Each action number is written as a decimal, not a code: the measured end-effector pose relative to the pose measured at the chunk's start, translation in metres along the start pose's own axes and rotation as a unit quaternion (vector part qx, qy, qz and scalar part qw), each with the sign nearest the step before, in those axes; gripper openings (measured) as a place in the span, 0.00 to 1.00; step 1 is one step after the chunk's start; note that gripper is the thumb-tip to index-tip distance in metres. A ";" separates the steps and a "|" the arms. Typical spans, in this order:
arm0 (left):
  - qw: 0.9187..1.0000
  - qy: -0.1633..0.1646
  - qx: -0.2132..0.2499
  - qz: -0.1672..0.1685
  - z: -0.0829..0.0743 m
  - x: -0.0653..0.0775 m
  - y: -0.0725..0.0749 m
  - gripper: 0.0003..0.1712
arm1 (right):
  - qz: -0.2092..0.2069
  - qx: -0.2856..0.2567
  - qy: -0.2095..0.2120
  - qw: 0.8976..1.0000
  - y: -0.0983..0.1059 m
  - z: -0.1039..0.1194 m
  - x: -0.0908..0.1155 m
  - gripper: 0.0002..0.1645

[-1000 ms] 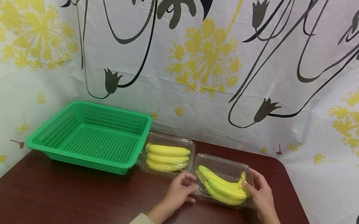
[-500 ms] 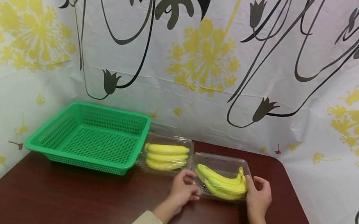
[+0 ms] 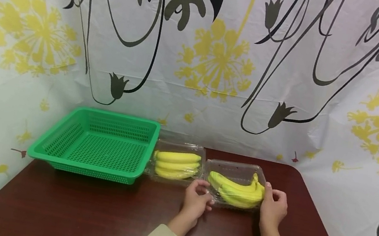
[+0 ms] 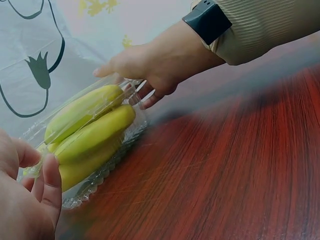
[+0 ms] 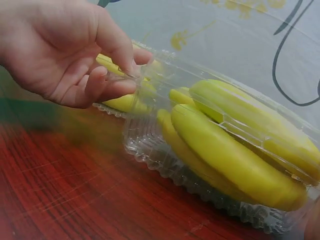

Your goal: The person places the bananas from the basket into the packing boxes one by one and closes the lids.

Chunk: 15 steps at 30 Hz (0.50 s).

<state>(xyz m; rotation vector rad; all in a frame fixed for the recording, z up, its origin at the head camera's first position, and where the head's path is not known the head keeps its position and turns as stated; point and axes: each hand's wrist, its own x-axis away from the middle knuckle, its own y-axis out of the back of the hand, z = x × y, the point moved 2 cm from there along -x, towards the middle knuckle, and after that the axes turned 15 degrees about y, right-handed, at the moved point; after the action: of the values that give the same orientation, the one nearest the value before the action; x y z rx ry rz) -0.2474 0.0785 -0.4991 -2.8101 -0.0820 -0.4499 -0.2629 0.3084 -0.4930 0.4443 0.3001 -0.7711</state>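
A clear plastic clamshell container [image 3: 228, 168] holds a bunch of bananas [image 3: 237, 193], with clear plastic covering them. At its left end, my left hand [image 3: 196, 198] pinches the rim between thumb and fingers; the right wrist view shows this left hand [image 5: 75, 60] up close. My right hand [image 3: 273, 207] grips the opposite end. From the left wrist view, the right hand's [image 4: 155, 62] thumb lies along the top edge while its other fingers curl below. The container's ribbed bottom edge sits low over the dark red table [image 4: 220, 170].
Just left stands a second clear container [image 3: 169, 147], also with bananas [image 3: 175, 166] in it. Beyond that is a green plastic basket [image 3: 90, 170] with perforated walls. A patterned cloth [image 3: 190, 114] hangs right behind the table.
The container's right end has shifted slightly back and left, with the bananas in it. My right hand has moved inward along that end, and my left hand slightly rightward. The basket stays put.
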 end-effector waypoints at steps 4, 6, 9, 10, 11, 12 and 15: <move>1.000 -0.003 -0.001 -0.007 0.000 -0.001 -0.003 0.23 | 0.005 -0.005 0.016 1.000 0.000 0.000 0.001 0.30; 1.000 -0.004 0.001 -0.012 0.000 -0.002 -0.004 0.24 | 0.016 -0.004 0.023 1.000 0.000 0.000 0.003 0.30; 1.000 -0.007 0.008 -0.021 0.000 -0.002 -0.006 0.24 | 0.029 -0.016 0.021 0.999 0.000 -0.002 0.006 0.29; 1.000 -0.008 0.010 -0.024 0.001 -0.002 -0.007 0.24 | 0.034 -0.025 0.017 0.999 0.000 -0.003 0.008 0.29; 1.000 -0.009 0.011 -0.027 0.001 -0.002 -0.008 0.25 | 0.038 -0.036 0.014 0.999 0.001 -0.004 0.009 0.28; 0.999 -0.009 0.013 -0.030 0.001 -0.002 -0.008 0.25 | 0.043 -0.049 0.011 0.998 0.001 -0.005 0.010 0.28; 0.999 -0.010 0.015 -0.034 0.001 -0.003 -0.009 0.26 | 0.053 -0.088 -0.003 0.995 0.005 -0.007 0.012 0.23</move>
<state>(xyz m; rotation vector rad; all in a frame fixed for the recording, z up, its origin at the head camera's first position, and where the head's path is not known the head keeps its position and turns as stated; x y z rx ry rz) -0.2508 0.0869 -0.4986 -2.7896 -0.1870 -0.4312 -0.2519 0.3078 -0.5024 0.2884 0.3331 -0.6360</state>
